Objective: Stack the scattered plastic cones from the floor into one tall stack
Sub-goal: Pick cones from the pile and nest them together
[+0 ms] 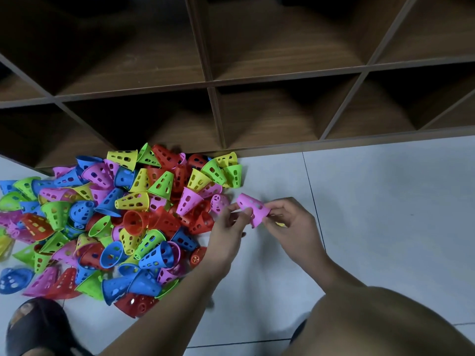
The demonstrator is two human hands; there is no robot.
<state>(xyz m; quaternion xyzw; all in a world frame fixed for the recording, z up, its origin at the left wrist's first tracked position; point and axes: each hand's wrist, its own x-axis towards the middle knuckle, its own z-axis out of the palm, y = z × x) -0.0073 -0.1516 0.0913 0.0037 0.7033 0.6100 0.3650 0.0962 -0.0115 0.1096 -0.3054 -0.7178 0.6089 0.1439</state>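
A pink perforated cone is held just above the floor, lying on its side. My right hand grips its wide end, with a bit of yellow showing under the fingers. My left hand pinches the cone's narrow end from the left. To the left lies a big loose pile of cones in red, blue, green, yellow and pink, scattered in all directions. No tall stack is in view.
A brown wooden shelf unit with open cubbies stands behind the pile. The pale tiled floor stretches to the right. My knee is at the bottom right, and a foot in a dark sandal at the bottom left.
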